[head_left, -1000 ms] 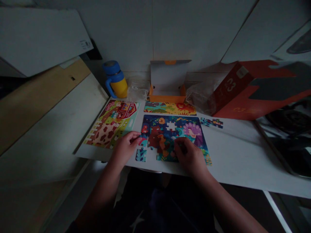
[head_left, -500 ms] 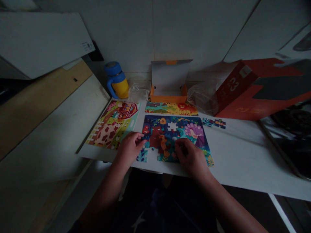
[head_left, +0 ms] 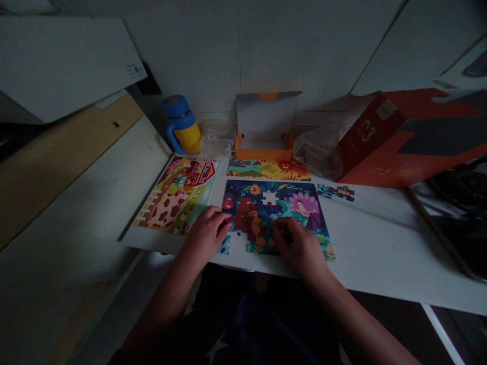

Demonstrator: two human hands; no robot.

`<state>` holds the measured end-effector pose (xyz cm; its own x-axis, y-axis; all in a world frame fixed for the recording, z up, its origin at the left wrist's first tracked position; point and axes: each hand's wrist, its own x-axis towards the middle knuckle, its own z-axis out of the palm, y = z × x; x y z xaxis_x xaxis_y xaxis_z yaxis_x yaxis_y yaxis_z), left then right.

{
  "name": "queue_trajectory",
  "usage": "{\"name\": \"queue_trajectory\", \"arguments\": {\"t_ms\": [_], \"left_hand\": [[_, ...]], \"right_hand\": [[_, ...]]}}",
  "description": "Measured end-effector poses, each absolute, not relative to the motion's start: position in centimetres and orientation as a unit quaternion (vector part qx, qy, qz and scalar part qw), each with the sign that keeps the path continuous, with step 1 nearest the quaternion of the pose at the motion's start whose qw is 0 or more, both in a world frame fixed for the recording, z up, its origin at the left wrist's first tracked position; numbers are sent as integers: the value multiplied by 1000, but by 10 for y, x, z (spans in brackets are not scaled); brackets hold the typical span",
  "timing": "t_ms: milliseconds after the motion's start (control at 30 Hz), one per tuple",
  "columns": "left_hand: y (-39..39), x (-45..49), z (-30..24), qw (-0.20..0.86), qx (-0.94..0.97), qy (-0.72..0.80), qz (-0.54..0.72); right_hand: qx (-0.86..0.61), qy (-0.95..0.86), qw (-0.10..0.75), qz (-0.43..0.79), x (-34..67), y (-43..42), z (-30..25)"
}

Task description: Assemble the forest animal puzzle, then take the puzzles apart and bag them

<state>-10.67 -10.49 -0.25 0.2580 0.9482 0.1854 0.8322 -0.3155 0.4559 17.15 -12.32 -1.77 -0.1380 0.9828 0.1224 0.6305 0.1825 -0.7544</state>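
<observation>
A dark blue animal jigsaw [head_left: 277, 203] lies partly assembled on the white table [head_left: 380, 238], with a piece-shaped gap near its top middle. My left hand [head_left: 205, 235] rests at the puzzle's lower left corner, fingers curled and pinched on a small puzzle piece against that edge. A loose teal piece [head_left: 225, 246] peeks out just under that hand. My right hand [head_left: 299, 246] lies over the puzzle's lower middle, fingers bent and pressing down on the pieces there.
A finished farm puzzle [head_left: 177, 192] lies at the left and a savanna puzzle strip [head_left: 268, 170] behind. Loose joined pieces [head_left: 335, 192] sit to the right. At the back stand a blue-and-yellow bottle [head_left: 180, 124], an open orange box [head_left: 264, 129], plastic bags and a red carton [head_left: 380, 137].
My left hand has slid right and a little down, closing in on the puzzle's lower left edge and covering most of the loose teal piece. My right hand has barely shifted.
</observation>
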Motion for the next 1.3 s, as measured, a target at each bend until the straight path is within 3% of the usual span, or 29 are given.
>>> {"name": "queue_trajectory", "arguments": {"t_ms": [800,1300], "left_hand": [[-136,-145,10,254,765,569,163],[-138,-138,14,209,805,533,158]], "right_hand": [[-572,-707,316,271,173,-124,-19],[-574,-703,312,281,172,-124,-17]]}}
